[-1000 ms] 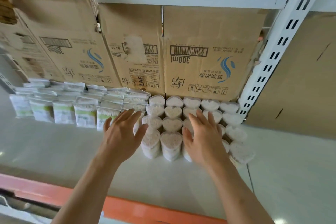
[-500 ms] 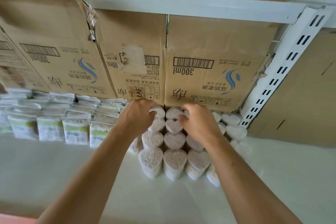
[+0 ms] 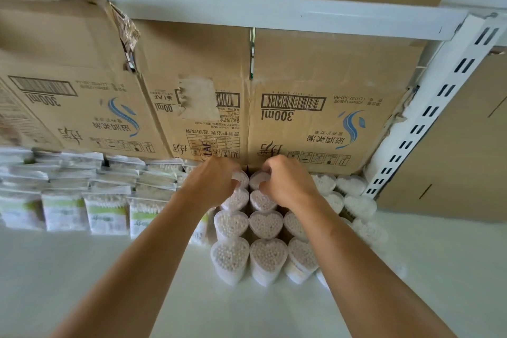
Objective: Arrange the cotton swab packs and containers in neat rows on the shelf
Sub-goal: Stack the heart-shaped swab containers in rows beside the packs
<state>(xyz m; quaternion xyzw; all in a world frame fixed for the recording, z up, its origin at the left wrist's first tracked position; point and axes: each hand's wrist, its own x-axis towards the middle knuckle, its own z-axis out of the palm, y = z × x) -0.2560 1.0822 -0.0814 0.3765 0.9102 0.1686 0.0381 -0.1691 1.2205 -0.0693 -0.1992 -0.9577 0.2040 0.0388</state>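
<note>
Several clear heart-shaped swab containers (image 3: 265,223) stand in rows on the white shelf (image 3: 137,282), right of centre. Flat green-and-white swab packs (image 3: 108,212) stand in rows to their left. My left hand (image 3: 214,182) reaches to the back row, its fingers curled over a heart container (image 3: 241,178) by the cardboard. My right hand (image 3: 288,182) lies beside it, fingers curled over the neighbouring back-row container (image 3: 256,180). The fingertips are hidden behind the knuckles. More heart containers (image 3: 354,204) sit to the right, less evenly placed.
Upside-down printed cardboard boxes (image 3: 315,118) form the wall behind the goods. A white slotted upright (image 3: 439,96) rises at the right, with more cardboard (image 3: 452,159) beyond it. A white shelf rail (image 3: 247,8) runs overhead.
Both hands went from lying flat over the front containers to reaching the back row with curled fingers. The camera moved closer, and the orange shelf edge left view.
</note>
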